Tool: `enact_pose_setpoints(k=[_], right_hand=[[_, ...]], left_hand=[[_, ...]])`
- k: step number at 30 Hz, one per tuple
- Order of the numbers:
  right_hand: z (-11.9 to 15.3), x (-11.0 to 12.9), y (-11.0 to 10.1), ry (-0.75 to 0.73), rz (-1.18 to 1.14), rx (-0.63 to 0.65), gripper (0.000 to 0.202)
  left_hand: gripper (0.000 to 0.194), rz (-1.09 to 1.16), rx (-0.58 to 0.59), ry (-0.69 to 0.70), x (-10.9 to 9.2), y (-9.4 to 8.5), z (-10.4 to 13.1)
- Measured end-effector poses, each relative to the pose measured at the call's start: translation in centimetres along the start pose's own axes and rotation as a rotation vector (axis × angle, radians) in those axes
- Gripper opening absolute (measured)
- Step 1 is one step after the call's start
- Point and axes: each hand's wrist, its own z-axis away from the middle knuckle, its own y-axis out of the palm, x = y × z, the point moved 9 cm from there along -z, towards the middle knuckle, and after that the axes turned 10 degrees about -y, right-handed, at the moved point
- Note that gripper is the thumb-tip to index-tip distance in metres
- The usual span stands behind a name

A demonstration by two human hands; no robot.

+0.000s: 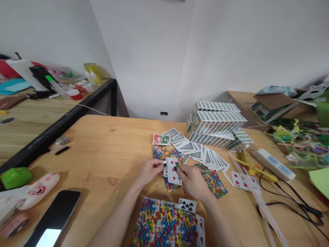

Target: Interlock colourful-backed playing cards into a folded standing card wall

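Observation:
My left hand [151, 172] and my right hand [191, 179] meet over the middle of the table. Between them they pinch playing cards [172, 173]: a diamonds card faces up in front, and a black-suited card marked 4 peeks out behind it at the left. The left fingers grip the left edge, the right fingers the right edge. Beneath the cards lie colourful patterned sheets [171, 187], partly hidden. Nearer to me sits a larger block with the same bright pattern [164, 223], a ten of clubs [187, 205] and a hearts card [200, 228] sticking out from it.
Face-down cards [197, 152] fan out behind my hands, beside a green card box [162, 139]. Striped card cartons [216, 121] are stacked at the back right. A power strip [273, 164], a yellow tool [259, 169] and cables lie right; a phone [55, 216] lies left.

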Motion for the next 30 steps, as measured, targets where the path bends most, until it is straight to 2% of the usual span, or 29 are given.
enact_pose_setpoints(k=[5, 8, 12, 15, 19, 24, 30], right_hand=[[0.3, 3.8, 1.5, -0.163, 0.475, 0.097, 0.026], [0.3, 4.1, 2.4, -0.169, 0.648, 0.168, 0.021], [0.2, 2.5, 1.0, -0.068, 0.581, 0.142, 0.022], [0.1, 1.6, 0.0, -0.033, 0.449, 0.124, 0.026], [0.1, 1.1, -0.4, -0.009, 0.391, 0.112, 0.029], [0.1, 1.1, -0.5, 0.004, 0.447, 0.093, 0.030], [0.2, 2.7, 0.8, -0.041, 0.652, 0.143, 0.020]], left_hand=[[0.025, -0.096, -0.045, 0.056, -1.0, 0.4, 0.3], [0.025, -0.116, -0.061, 0.062, -0.9, 0.5, 0.2], [0.022, -0.090, -0.085, 0.062, -0.6, 0.0, -0.2], [0.033, 0.010, -0.078, 0.011, 0.0, -0.6, -0.3], [0.037, 0.125, -0.036, -0.045, 0.4, -0.6, -0.2], [0.042, 0.169, 0.026, -0.085, 0.7, -0.1, -0.3], [0.036, 0.122, -0.033, -0.053, 0.6, -0.3, -0.6]])
